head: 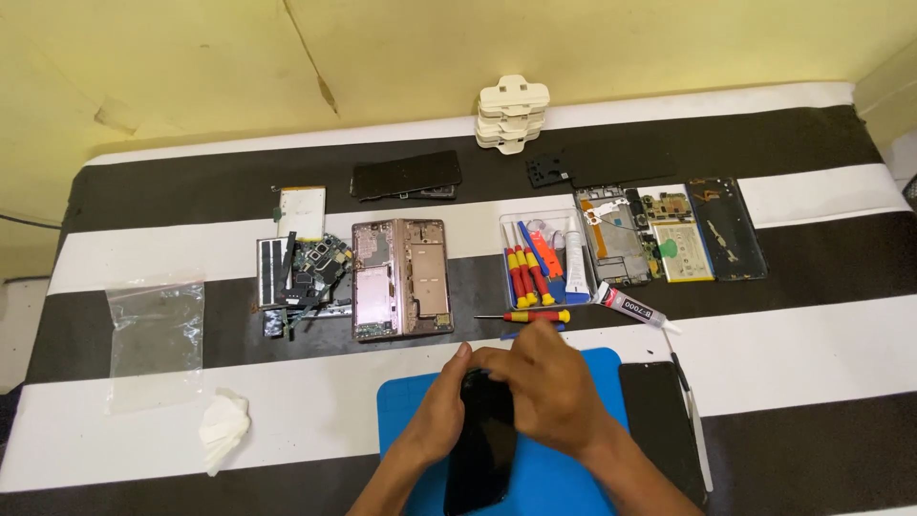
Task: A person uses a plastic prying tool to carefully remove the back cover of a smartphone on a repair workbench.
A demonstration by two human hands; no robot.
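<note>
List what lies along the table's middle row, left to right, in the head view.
Clear plastic bag → pile of phone parts → opened pink phone frame → clear tray of screwdrivers → glue tube → dismantled phone boards → dark back cover.

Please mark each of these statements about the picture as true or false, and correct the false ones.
1. Both hands touch a black phone lying on a blue mat. True; the left hand and the right hand are both on it.
2. A red-and-yellow screwdriver lies alone just beyond the mat. True.
3. The clear plastic bag lies at the right end of the table. False; it lies at the left.
4. The white stack stands at the near edge. False; it stands at the far edge.
</note>
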